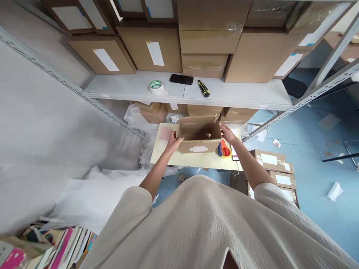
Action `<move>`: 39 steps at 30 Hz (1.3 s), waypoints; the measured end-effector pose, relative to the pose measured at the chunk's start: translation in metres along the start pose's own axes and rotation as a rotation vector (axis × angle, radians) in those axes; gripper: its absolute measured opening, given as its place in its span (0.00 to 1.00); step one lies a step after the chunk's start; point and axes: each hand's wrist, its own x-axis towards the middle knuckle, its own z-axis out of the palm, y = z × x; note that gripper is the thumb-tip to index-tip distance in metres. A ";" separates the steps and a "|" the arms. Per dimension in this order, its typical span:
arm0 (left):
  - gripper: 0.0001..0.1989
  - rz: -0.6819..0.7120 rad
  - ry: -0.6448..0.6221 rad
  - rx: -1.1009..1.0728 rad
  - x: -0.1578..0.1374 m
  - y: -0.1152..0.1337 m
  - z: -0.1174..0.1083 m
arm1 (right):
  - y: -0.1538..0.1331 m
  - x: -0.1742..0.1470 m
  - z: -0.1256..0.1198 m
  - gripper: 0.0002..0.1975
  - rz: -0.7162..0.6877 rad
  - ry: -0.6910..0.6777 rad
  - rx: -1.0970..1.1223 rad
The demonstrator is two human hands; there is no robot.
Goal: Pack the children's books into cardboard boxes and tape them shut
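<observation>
Brown boxes [168,39] are stacked on a gray shelf [123,84].
Books [67,246] are seen at lower left, and white paper [334,191] is seen on the blue floor [311,175].

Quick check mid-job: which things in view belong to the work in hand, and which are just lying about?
In the work:
open cardboard box, held by the left hand and right hand
tape dispenser beside it, probably

Lying about, apparently:
black phone
books
crumpled paper
</observation>
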 end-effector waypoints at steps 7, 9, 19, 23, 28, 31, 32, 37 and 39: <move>0.31 0.139 -0.139 0.191 -0.012 -0.012 -0.013 | 0.000 0.003 0.013 0.35 -0.082 0.070 -0.092; 0.27 0.174 -0.179 0.275 -0.012 -0.010 -0.017 | -0.001 0.005 0.014 0.35 -0.144 0.056 -0.187; 0.25 0.176 0.090 0.472 0.020 0.002 -0.003 | -0.012 0.007 0.004 0.34 0.017 0.008 -0.229; 0.35 0.244 0.153 0.601 0.031 0.001 0.008 | -0.009 0.008 0.002 0.44 0.004 0.060 -0.298; 0.47 0.411 0.097 0.630 0.039 -0.010 0.008 | -0.011 0.003 0.002 0.56 -0.122 -0.008 -0.438; 0.52 0.489 0.078 0.590 0.041 -0.016 0.003 | -0.014 -0.002 0.004 0.55 -0.153 -0.045 -0.451; 0.52 0.504 0.078 0.583 0.042 -0.018 0.001 | -0.014 -0.003 0.006 0.53 -0.165 -0.048 -0.448; 0.33 0.470 0.032 0.627 0.039 -0.023 -0.002 | -0.007 -0.004 0.014 0.35 -0.210 -0.001 -0.501; 0.28 0.430 0.019 0.625 0.036 -0.026 -0.002 | -0.002 -0.002 0.016 0.30 -0.208 0.030 -0.531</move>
